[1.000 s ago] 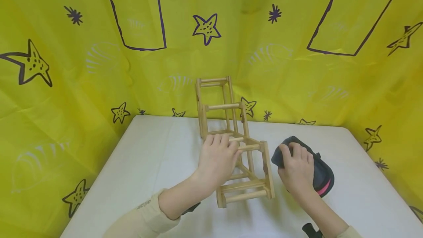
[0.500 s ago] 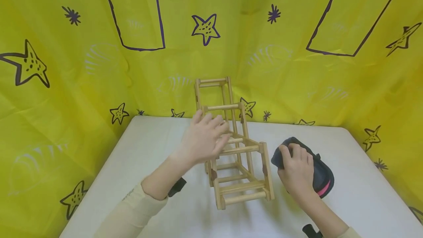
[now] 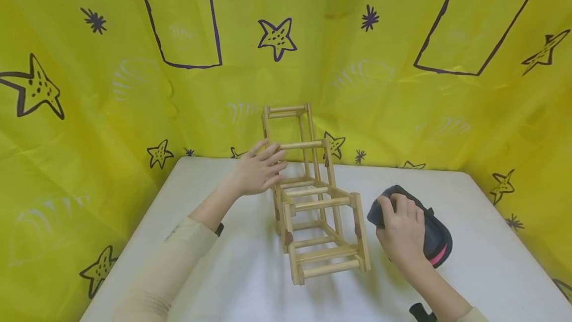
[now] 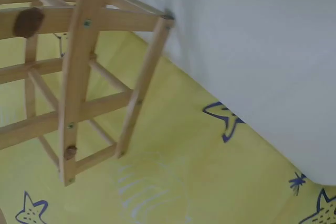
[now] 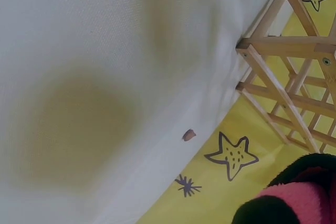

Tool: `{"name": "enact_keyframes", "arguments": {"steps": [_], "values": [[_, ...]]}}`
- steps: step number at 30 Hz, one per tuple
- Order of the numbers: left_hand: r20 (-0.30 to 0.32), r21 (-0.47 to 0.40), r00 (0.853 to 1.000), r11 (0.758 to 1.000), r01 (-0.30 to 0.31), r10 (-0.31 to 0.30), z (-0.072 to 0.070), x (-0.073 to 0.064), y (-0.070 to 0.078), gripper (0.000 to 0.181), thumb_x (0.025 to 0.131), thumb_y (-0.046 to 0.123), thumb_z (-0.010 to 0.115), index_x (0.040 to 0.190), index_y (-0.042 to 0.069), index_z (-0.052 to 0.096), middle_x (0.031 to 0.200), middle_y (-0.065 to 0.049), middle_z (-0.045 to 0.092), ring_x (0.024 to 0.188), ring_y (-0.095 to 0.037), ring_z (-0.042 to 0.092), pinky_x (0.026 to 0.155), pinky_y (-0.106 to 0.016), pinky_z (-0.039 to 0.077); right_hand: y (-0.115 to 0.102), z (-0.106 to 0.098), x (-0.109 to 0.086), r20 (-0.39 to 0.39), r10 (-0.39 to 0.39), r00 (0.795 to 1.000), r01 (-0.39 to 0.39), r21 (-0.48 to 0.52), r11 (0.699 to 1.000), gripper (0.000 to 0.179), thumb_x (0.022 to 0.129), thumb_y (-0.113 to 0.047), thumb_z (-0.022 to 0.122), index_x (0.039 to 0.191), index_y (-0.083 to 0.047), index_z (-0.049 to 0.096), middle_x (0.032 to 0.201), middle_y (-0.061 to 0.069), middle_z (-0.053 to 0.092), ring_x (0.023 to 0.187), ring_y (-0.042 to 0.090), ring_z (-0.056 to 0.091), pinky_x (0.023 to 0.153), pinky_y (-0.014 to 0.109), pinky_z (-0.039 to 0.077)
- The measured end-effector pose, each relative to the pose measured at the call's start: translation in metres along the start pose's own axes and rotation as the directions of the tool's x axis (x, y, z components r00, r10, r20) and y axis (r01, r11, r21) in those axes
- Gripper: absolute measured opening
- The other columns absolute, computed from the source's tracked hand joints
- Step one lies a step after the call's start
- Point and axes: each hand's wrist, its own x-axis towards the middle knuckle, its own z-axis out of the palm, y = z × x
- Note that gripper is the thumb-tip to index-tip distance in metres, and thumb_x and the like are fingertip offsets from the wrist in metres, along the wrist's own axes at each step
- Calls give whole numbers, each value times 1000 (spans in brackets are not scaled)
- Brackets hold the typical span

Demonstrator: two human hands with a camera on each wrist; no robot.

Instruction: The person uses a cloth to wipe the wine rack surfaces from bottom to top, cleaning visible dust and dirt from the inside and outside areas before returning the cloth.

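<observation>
A light wooden rack [image 3: 324, 252], made of slats and round rods, stands on the white table in the head view. My left hand [image 3: 259, 169] is at the rack's left side with its fingers spread and straight. Its fingertips overlap an upright; whether they touch it I cannot tell. The left wrist view shows the rack's frame [image 4: 73, 77] at upper left, with no fingers visible. On the rack's right, my right hand [image 3: 402, 222] grips a dark, soft, slipper-like item [image 3: 435, 235] with a pink edge. Dark and pink plush [image 5: 299, 198] fills the right wrist view's lower right corner.
The white table [image 3: 214, 282] runs back to a yellow curtain [image 3: 241, 88] printed with starfish and shells. A black object [image 3: 421, 312] shows beside the right forearm. A small brown spot [image 5: 189, 135] appears on the white surface in the right wrist view.
My left hand has moved off the rack's front rods, back and to the left, and its fingers have spread. My right hand and the slipper-like item stay in place.
</observation>
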Motion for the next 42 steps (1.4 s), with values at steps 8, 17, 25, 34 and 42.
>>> {"name": "enact_keyframes", "arguments": {"steps": [8,17,25,34,42], "values": [[-279,307,953,951,-24,114,22,2,-4,47,87,60,30,107,22,48,123,4,44,131,-18,24,108,-40,8,2,0,1,20,14,1000,-14,-2,1000,56,48,14,70,99,-1,51,98,26,47,86,43,45,74,53,35],[-524,291,841,956,24,138,35,12,-1,41,85,57,39,93,18,49,103,2,46,118,-20,34,105,-37,19,8,-4,1,31,44,999,-44,-13,999,56,48,15,69,99,-1,51,98,26,46,88,43,44,77,55,34],[-538,245,837,968,47,95,30,12,6,39,77,57,51,87,19,55,99,4,44,113,-19,35,100,-33,23,15,-9,1,17,42,999,-42,-29,999,57,48,15,69,99,-1,50,98,27,46,87,44,44,75,55,35],[-490,218,872,970,109,12,22,6,21,38,78,57,51,85,20,57,93,6,43,106,-18,41,92,-32,25,27,-15,1,-28,37,999,-38,-32,999,54,49,16,67,98,0,51,96,27,46,86,45,43,73,55,34],[-649,241,761,951,196,8,19,13,32,42,73,57,48,63,19,59,77,6,47,92,-19,40,79,-38,22,37,-19,2,-57,29,998,-32,-45,998,52,51,15,65,99,0,51,96,28,46,86,45,43,71,55,34]]}}
